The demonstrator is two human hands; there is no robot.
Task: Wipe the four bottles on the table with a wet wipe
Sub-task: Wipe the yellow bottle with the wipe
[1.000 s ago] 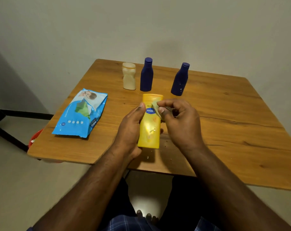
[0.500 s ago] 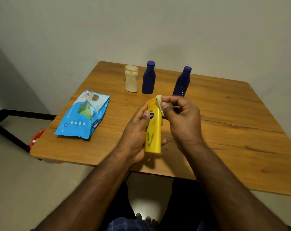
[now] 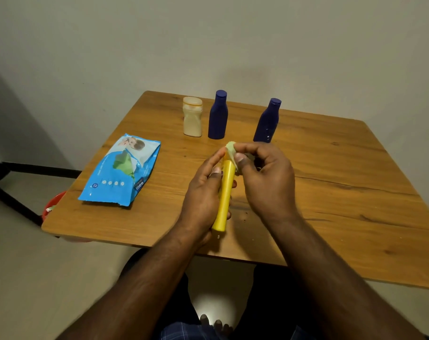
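Yellow plastic bottle [image 3: 225, 192], slim and smooth, gripped by left hand [image 3: 202, 192]; right hand [image 3: 265, 177] pinches crumpled wet wipe [image 3: 232, 149] against its top.

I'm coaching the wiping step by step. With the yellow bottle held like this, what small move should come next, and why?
Probably draw the wet wipe down the narrow side of the yellow bottle. The right hand pinches the wipe at the bottle's top end, the left hand grips the body, and the side facing up lies bare below the wipe.
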